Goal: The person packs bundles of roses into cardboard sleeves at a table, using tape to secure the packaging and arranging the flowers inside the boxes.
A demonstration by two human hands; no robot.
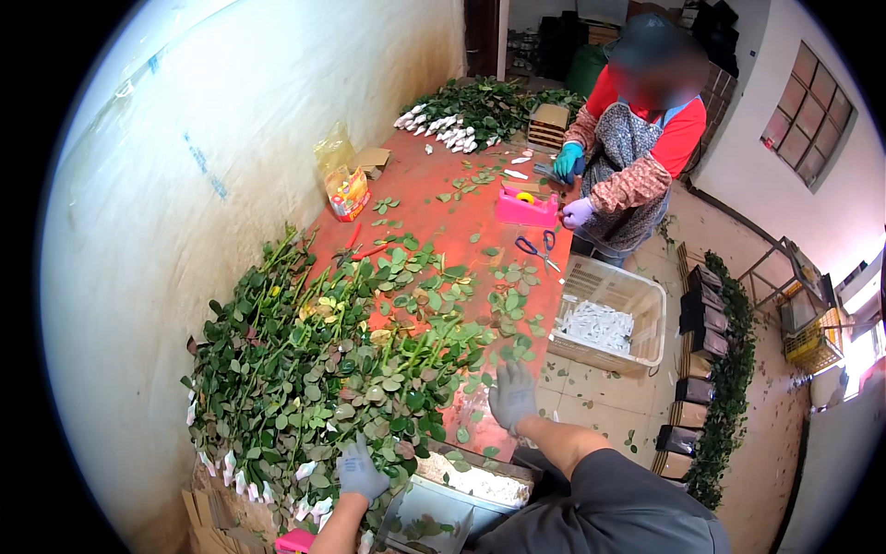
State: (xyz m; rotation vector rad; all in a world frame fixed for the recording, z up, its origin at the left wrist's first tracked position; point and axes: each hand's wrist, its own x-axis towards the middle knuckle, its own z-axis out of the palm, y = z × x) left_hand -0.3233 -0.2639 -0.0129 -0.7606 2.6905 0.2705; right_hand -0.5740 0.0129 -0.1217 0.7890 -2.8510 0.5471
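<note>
My left hand (361,471), in a grey glove, reaches into the near edge of a large heap of leafy rose stems (297,388). Its fingertips are among the leaves, so I cannot tell whether they grip a stem. White-wrapped flower heads (304,471) stick out along the heap's near side. My right hand (513,396), gloved in grey too, lies stretched out over the red tabletop (477,415) near its right edge. It appears to hold nothing, and loose leaves (512,298) lie beyond its fingers.
Red-handled pruning shears (356,249), blue-handled scissors (538,249) and a pink tape dispenser (527,208) lie on the table. Across it stands a co-worker (630,159) in gloves. A plastic crate (609,325) with white pieces sits on the floor. Wrapped bundles (699,388) line the right.
</note>
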